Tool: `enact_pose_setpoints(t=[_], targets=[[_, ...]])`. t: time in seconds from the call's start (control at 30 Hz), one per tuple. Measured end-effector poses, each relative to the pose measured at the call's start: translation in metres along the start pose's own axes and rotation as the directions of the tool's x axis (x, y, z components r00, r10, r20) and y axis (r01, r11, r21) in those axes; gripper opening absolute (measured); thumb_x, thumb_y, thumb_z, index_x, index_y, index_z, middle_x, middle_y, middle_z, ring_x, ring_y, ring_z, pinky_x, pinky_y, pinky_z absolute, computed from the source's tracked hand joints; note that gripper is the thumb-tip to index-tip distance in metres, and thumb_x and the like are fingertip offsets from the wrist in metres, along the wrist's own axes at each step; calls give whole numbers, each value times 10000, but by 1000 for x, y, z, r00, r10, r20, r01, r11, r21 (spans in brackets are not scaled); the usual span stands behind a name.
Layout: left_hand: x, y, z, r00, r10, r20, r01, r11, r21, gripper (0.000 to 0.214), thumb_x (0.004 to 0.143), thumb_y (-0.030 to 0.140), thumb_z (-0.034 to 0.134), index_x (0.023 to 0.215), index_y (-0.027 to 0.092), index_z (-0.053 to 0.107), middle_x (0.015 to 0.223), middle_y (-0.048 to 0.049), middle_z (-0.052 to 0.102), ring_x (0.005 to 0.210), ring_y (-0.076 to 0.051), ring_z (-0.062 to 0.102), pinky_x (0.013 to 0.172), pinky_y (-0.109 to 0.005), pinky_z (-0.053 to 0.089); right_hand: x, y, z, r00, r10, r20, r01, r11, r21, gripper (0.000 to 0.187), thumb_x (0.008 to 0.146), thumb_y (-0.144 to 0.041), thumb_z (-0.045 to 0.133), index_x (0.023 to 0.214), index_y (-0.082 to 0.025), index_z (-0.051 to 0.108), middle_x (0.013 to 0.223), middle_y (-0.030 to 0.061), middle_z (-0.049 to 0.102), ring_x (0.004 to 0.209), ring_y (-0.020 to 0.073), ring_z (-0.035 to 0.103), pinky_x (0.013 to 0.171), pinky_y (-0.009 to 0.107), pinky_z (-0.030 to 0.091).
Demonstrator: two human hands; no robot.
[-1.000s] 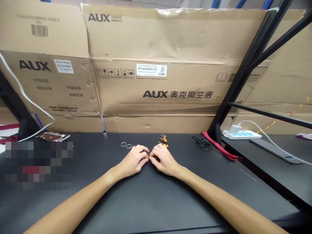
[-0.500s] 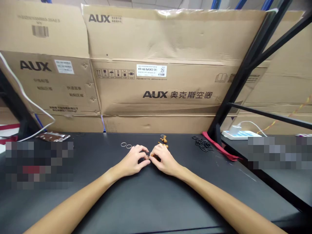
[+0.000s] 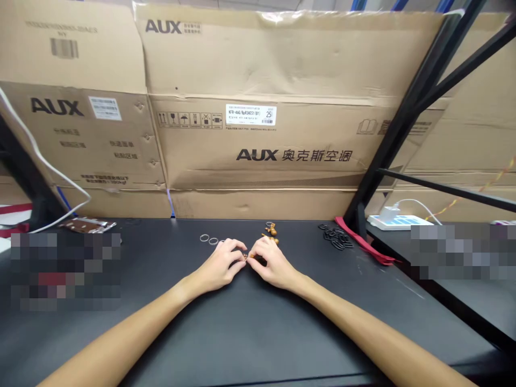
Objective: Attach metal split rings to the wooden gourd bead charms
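Cardboard fills twelve o'clock, printed AUX three times – once followed by 奥克斯空调 – with one white label reading KFR-46G/BpR3AES1(B1) and 25, and a second label too blurred to read. Before it spreads the black desk, where two hands meet mid-desk: the left hand and right hand each have the grip closed, thumb and fingertips together on one small orange-brown piece, mostly hidden between them. From there, one red strap lies toward two o'clock, beside black links too heaped to count; two orange-brown figures sit near one o'clock, the nearer partly behind the right hand; two whole metal rings lie toward ten, a third partly covered.
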State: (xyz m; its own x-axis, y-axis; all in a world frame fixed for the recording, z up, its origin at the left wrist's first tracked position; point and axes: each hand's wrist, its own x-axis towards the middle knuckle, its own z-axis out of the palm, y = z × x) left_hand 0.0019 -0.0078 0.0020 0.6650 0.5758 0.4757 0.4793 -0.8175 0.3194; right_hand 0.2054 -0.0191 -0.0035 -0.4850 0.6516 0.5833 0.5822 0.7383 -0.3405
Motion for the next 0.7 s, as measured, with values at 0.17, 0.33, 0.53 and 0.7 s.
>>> enact_pose_setpoints(t=[0.17, 0.33, 0.53, 0.7], targets=[[2, -1, -2, 1000, 18, 9, -18, 1000, 2, 180, 920, 229, 494, 841, 210, 654, 1143, -51, 562, 1046, -203, 513, 964, -383, 405, 1, 6, 0, 996, 73, -43, -77, 993, -91, 137, 880, -196, 518, 753, -195, 568, 759, 28, 587, 813, 187, 485, 779, 347, 379], [1, 1, -4, 999, 17, 37, -18, 1000, 22, 169, 922, 253, 493, 854, 208, 641, 1146, -59, 549, 1059, -204, 505, 980, -392, 390, 1, 11, -1, 994, 89, -61, -97, 985, -143, 121, 884, -212, 536, 773, -193, 583, 774, 23, 600, 826, 182, 491, 785, 331, 380], [-1, -13, -6, 998, -53, -31, 59, 968, 244, 189, 903, 250, 493, 784, 189, 626, 1126, -78, 560, 1047, -238, 506, 930, -434, 401, 0, 17, -2, 994, 104, -34, -110, 954, -279, 111, 900, -254, 539, 853, -210, 630, 909, 53, 630, 930, 220, 491, 823, 361, 376], [-2, -26, -8, 982, -168, -91, 189, 929, 318, 164, 876, 313, 539, 940, 198, 637, 1197, -103, 561, 1146, -269, 486, 953, -453, 395, -1, 19, -4, 979, 199, -35, -199, 924, -328, 197, 906, -336, 523, 1032, -248, 647, 1102, 82, 616, 1054, 252, 474, 865, 400, 383]])
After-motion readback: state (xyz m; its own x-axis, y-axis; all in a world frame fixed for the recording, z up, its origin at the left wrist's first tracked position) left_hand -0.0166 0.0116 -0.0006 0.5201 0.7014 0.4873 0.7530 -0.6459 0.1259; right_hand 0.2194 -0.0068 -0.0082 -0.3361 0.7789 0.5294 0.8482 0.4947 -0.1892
